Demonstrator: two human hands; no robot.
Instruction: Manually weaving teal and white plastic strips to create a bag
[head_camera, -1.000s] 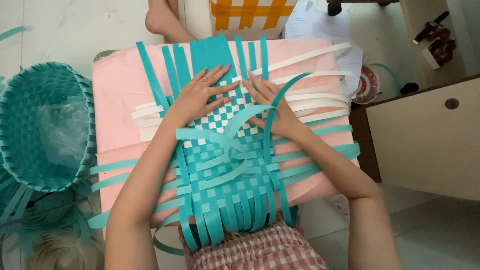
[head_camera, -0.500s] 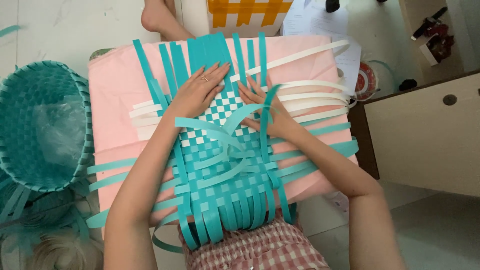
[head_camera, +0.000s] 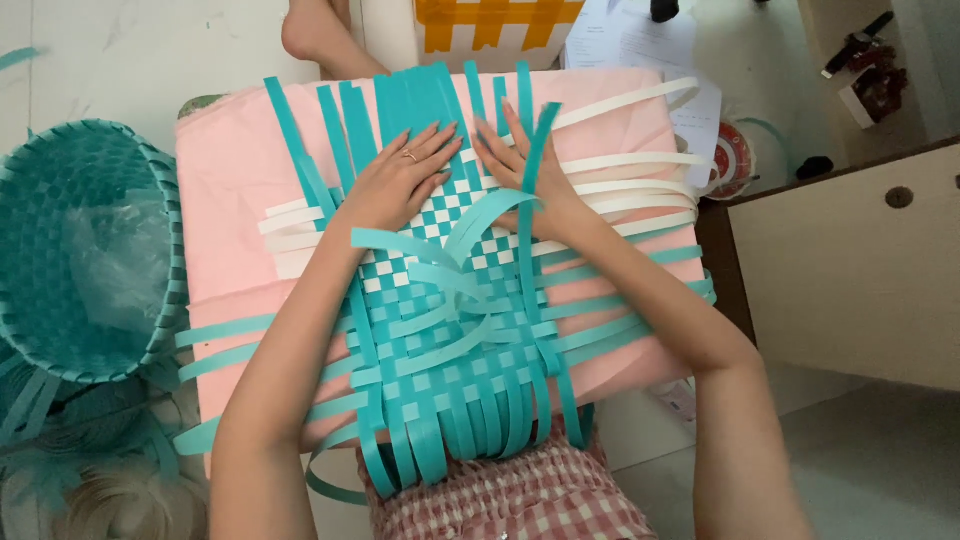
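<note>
Both my hands lie flat, grip released, on the checkered teal-and-white woven mat (head_camera: 440, 300): left hand (head_camera: 400, 185), right hand (head_camera: 525, 175). Flat plastic strips (head_camera: 620, 165) fan over the smooth pink table (head_camera: 230, 190).

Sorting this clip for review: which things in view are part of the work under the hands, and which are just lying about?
In use:
left hand, flat on the weave
right hand, flat on the weave
woven teal-and-white strip mat
pink board beneath it

Lying about:
finished teal basket
tape roll
papers
wooden cabinet
</note>
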